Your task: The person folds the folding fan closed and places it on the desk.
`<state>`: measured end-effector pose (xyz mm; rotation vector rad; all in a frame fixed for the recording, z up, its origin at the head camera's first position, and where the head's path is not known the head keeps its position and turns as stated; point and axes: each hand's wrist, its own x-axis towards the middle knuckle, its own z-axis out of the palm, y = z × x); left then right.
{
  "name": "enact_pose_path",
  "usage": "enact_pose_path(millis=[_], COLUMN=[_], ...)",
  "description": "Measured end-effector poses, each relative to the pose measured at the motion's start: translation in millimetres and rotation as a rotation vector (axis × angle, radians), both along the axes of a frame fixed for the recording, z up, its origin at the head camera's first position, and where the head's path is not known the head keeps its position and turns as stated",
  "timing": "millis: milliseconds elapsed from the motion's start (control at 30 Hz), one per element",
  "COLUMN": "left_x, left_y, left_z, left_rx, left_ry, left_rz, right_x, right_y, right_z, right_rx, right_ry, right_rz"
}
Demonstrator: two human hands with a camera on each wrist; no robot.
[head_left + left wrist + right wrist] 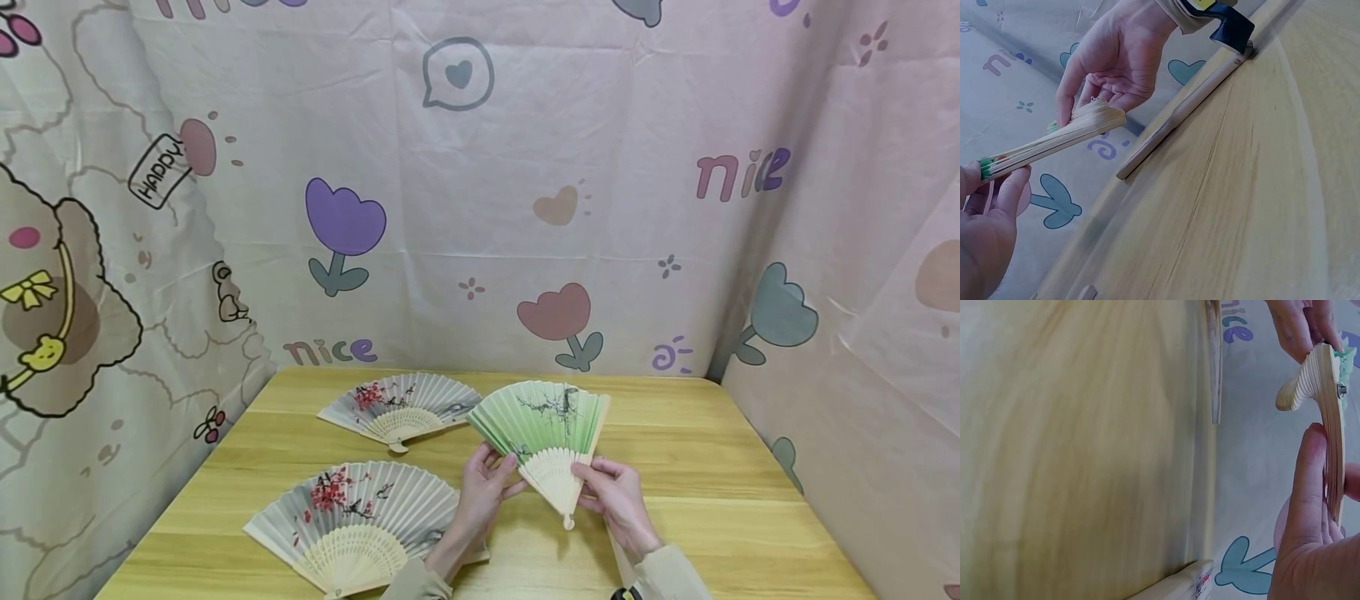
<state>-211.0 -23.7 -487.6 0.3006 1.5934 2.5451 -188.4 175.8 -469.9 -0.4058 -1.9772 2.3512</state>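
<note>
A partly spread green folding fan with pale ribs and dark branch printing is raised above the table, its pivot end pointing down. My left hand pinches its left edge between thumb and fingers. On its right edge, my right hand grips the ribs, thumb in front. The left wrist view shows the fan's stacked ribs edge-on between both hands. To the left lie two spread grey fans with red blossoms, one at the back and one nearer, partly covered by my left forearm.
A narrow folded fan lies by my right forearm, which partly hides it. The wooden table reaches back to a printed cloth; more cloth hangs on both sides. A black and yellow device sits at my right wrist.
</note>
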Motion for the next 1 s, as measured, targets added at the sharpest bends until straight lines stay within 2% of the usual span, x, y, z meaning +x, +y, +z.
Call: enact_pose_path(millis=[167,500,1000], left_x=[0.5,-1.1,-0.9], left_y=[0.0,0.4,0.8], left_z=[0.3,-1.1,-1.3], left_rx=[0.006,0.002,-0.002], left_ry=[-0.005,-0.002,0.005], left_rz=[0.006,0.014,0.009], right_x=[1.6,5.4,5.9], right_y=[-1.4,-2.4,-0.5], right_z=[0.7,3.7,3.3], right_rx=[0.013,0.027,0.016], right_ry=[0.004,0.011,0.011], right_rz=[-0.002,0.050,0.061])
